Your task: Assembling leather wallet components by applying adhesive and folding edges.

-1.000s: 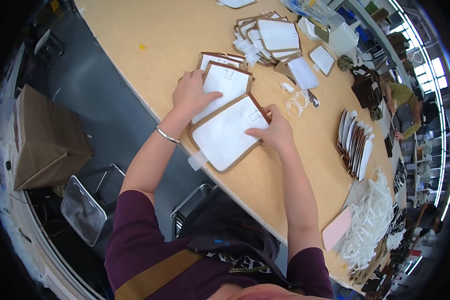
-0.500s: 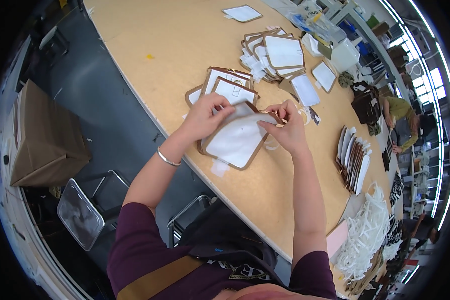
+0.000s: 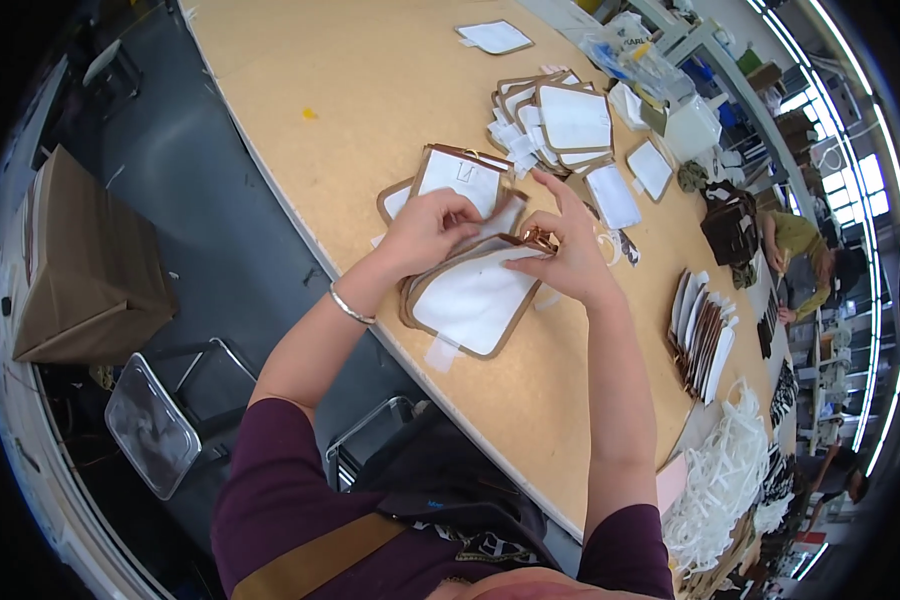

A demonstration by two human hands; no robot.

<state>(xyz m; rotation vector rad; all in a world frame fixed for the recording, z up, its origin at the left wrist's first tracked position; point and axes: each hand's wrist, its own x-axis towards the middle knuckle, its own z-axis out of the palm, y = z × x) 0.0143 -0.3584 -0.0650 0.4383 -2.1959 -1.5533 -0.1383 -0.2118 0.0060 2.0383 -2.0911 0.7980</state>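
A white-faced panel with a brown border (image 3: 475,300) lies tilted over others near the table's edge, its upper side lifted. My left hand (image 3: 432,232) is closed, pinching a folded-back brown layer at the lifted side. My right hand (image 3: 573,252) pinches the panel's upper right corner between thumb and fingers, its index finger stretched out. At that corner is a small shiny gold-coloured metal piece (image 3: 540,238). Just beyond my hands, similar panels (image 3: 458,175) are stacked, the top one with a small outline drawn on it. A whitish tab (image 3: 441,354) sticks out below the held panel.
A heap of bordered panels (image 3: 573,118) sits farther back, near a white card stack (image 3: 612,196). On the right are a row of standing panels (image 3: 702,335) and a tangle of white straps (image 3: 720,480). A stool (image 3: 153,425) and a large brown box (image 3: 95,265) stand left. Another person (image 3: 795,255) works at far right.
My left hand has moved slightly right and down, and the brown layer is folded back more. My right index finger has lifted and stretched out; the metal piece shows more clearly.
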